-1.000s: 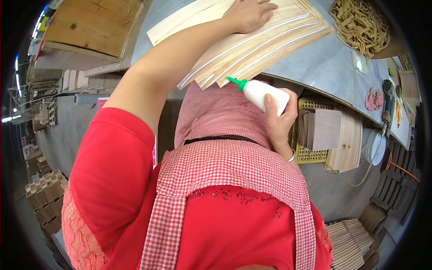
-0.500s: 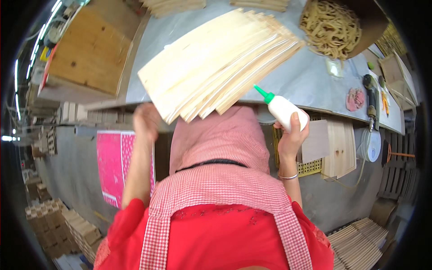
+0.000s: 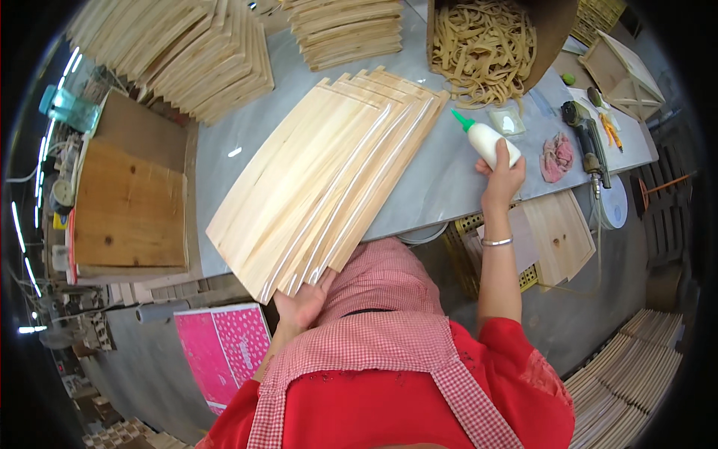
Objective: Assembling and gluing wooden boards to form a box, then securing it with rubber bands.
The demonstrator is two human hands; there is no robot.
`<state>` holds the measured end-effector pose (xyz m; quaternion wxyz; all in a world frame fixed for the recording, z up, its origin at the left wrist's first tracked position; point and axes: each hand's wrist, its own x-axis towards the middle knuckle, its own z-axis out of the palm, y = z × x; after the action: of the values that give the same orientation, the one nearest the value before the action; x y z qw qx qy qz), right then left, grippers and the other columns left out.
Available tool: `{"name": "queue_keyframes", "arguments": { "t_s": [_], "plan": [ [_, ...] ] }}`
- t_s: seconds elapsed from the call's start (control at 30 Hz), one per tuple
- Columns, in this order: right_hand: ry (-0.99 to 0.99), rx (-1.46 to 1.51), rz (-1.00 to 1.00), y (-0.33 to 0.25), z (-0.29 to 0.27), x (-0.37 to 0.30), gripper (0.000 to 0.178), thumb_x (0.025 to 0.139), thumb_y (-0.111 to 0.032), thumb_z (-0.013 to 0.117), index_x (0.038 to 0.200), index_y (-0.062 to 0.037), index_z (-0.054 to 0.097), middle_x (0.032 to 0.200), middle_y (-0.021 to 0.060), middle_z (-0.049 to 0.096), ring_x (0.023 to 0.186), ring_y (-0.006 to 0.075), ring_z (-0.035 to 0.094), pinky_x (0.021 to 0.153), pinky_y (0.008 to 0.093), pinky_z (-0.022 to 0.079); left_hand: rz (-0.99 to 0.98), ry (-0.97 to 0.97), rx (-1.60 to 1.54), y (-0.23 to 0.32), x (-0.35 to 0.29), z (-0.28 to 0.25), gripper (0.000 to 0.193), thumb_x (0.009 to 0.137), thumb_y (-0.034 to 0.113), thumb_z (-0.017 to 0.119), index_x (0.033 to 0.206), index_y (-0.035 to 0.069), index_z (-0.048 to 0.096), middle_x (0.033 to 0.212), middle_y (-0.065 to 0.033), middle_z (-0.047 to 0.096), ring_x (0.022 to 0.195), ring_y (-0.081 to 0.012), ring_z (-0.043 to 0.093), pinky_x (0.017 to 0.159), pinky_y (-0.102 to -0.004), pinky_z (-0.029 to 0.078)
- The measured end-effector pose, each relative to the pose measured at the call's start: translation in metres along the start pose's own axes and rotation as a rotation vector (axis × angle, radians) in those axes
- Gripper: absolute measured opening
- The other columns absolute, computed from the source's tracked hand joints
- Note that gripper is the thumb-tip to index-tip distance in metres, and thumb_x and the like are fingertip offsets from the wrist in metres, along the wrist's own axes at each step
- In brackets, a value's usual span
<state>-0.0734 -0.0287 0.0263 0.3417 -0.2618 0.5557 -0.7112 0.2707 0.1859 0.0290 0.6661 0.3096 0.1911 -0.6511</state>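
A fanned stack of thin wooden boards (image 3: 299,179) lies on the grey tabletop, its near ends jutting past the table's front edge. White lines of glue run along the exposed edge strips. My left hand (image 3: 303,303) is at those near ends, palm turned up, with fingertips partly hidden against the boards. In my right hand (image 3: 502,179) is a white glue bottle (image 3: 490,144) with a green nozzle. That hand is closed round the bottle's base, and the nozzle points up and left, just right of the stack and apart from it.
More boards (image 3: 187,52) are stacked at the back left, with another pile (image 3: 345,34) beside them. A box of tan rubber bands (image 3: 486,49) stands at the back right. Near it lie a pink cloth (image 3: 556,157) and a power tool (image 3: 587,142). A wooden box (image 3: 131,209) borders the left.
My left hand has come from beside the boards to their near ends. The right hand still holds the glue bottle. The view has shifted, showing more of the table's back.
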Motion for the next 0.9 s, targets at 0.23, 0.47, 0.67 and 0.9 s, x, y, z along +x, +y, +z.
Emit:
{"name": "queue_keyframes", "arguments": {
  "t_s": [0.23, 0.47, 0.67, 0.9],
  "plan": [
    [0.044, -0.147, -0.044, 0.003, 0.030, 0.054, 0.044, 0.088, -0.030, 0.073, 0.104, 0.0063, 0.055, 0.094, 0.0176, 0.067, 0.060, 0.0201, 0.067, 0.047, 0.0288, 0.055, 0.025, 0.042, 0.030, 0.009, -0.004, 0.010, 0.088, 0.090, 0.066, 0.047, 0.145, -0.003, 0.035, 0.146, -0.0259, 0.040, 0.139, -0.0432, 0.035, 0.117, -0.0564, 0.030],
    [0.054, -0.230, -0.063, 0.004, 0.044, 0.072, 0.046, 0.084, -0.030, 0.075, 0.100, 0.0087, 0.056, 0.090, 0.0206, 0.067, 0.058, 0.0207, 0.067, 0.045, 0.0308, 0.055, 0.023, 0.028, 0.060, 0.013, -0.001, 0.000, 0.090, 0.087, 0.068, 0.052, 0.143, -0.002, 0.039, 0.144, -0.0243, 0.044, 0.137, -0.0420, 0.038, 0.116, -0.0552, 0.032],
    [0.019, -0.363, -0.143, -0.005, 0.034, 0.062, 0.043, 0.083, -0.029, 0.076, 0.094, 0.0088, 0.058, 0.084, 0.0202, 0.068, 0.055, 0.0214, 0.067, 0.042, 0.0315, 0.053, 0.048, -0.016, 0.166, 0.009, -0.002, 0.003, 0.092, 0.085, 0.070, 0.053, 0.143, 0.000, 0.040, 0.145, -0.0219, 0.045, 0.138, -0.0408, 0.038, 0.117, -0.0534, 0.032],
    [-0.205, -0.297, -0.095, -0.017, 0.017, -0.007, 0.037, 0.087, -0.025, 0.074, 0.099, 0.0062, 0.059, 0.086, 0.0141, 0.066, 0.056, 0.0165, 0.064, 0.043, 0.0271, 0.052, -0.008, -0.147, 0.049, 0.009, -0.004, 0.008, 0.084, 0.093, 0.061, 0.047, 0.146, -0.002, 0.034, 0.148, -0.0266, 0.038, 0.140, -0.0437, 0.034, 0.118, -0.0565, 0.028]
  ]
}}
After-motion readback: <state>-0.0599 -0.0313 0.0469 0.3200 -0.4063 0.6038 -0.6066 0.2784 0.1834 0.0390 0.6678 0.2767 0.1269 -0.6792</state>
